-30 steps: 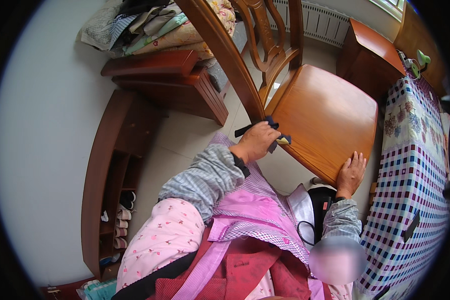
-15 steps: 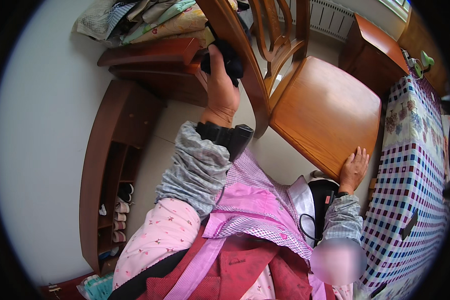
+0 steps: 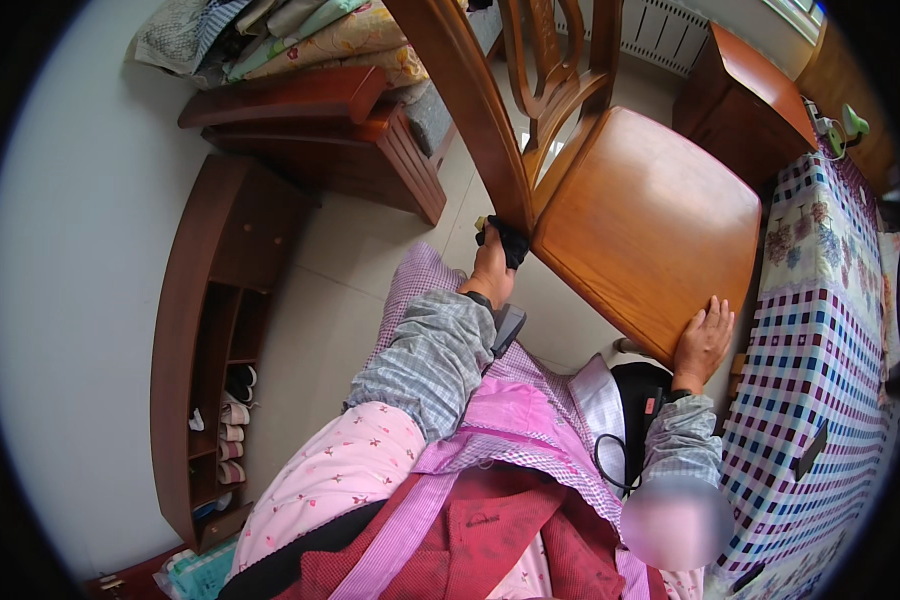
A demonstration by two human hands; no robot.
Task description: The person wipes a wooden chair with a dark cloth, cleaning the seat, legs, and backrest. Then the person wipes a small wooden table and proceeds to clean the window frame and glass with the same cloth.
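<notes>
A wooden chair (image 3: pixel 655 205) with a glossy brown seat and a carved backrest stands tilted across the view in front of me. My left hand (image 3: pixel 491 274) is closed round a bunched black cloth (image 3: pixel 513 246), pressed against the lower part of the chair's near back post (image 3: pixel 475 110), by the seat's corner. A small yellowish bit shows at the cloth's edge; what it is I cannot tell. On the seat's near right corner rests my right hand (image 3: pixel 703 345), fingers stretched out and lying flat, holding nothing.
To the left, a low brown shoe cabinet (image 3: pixel 185 350) runs along the wall, with shoes inside. Behind it a wooden bed end (image 3: pixel 370 140) bears folded bedding (image 3: pixel 320 40). A table with a checked cloth (image 3: pixel 790 370) is on the right; a brown cabinet (image 3: pixel 745 95) stands at the back.
My left hand has moved down the chair's back post with the black cloth, from high up to near the seat. My right hand stays on the seat corner.
</notes>
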